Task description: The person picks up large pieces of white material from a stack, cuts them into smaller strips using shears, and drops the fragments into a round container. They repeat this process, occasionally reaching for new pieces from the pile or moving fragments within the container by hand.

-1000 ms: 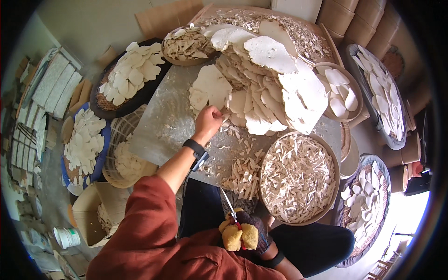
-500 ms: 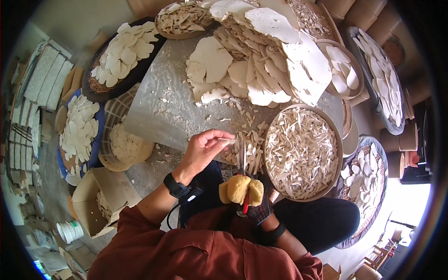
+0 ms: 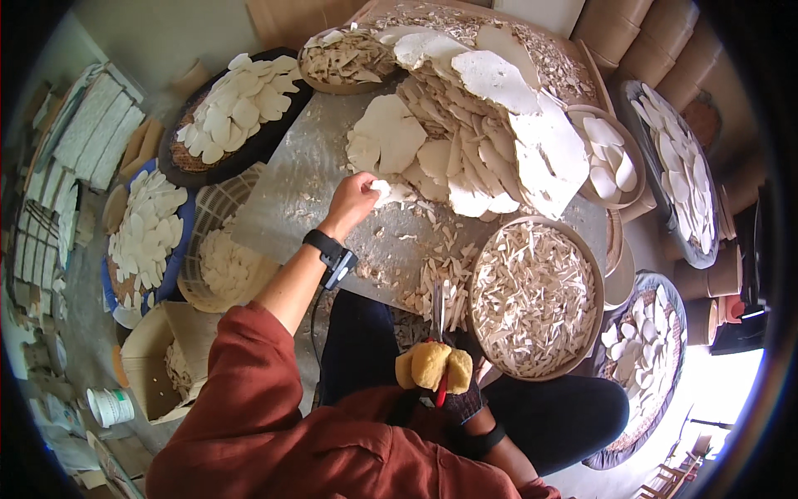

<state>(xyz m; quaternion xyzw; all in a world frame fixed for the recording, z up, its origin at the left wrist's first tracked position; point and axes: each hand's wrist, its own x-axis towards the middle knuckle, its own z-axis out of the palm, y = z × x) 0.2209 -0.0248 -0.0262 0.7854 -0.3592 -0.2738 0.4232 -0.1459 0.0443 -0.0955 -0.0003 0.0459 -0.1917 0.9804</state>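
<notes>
My left hand reaches over the grey work surface, fingers closed on a small off-white flake at the near left edge of a tall heap of thin off-white slabs. Low in the middle, my right hand, in a dark glove, grips scissors with red handles. Yellow foam is wrapped about the handles and hides part of the grip. The blades point away from me, close together, over loose cut strips. To their right, a round tray is full of such strips.
Rounded off-white pieces lie on round trays at left and right. A plastic basket and an open cardboard box stand left of the work surface. A smaller round tray holds larger pieces beside the heap.
My left hand has moved away from the scissors, forward and slightly left, to the heap's near edge. The thin piece it held by the blades is no longer seen there. The right hand still holds the scissors.
</notes>
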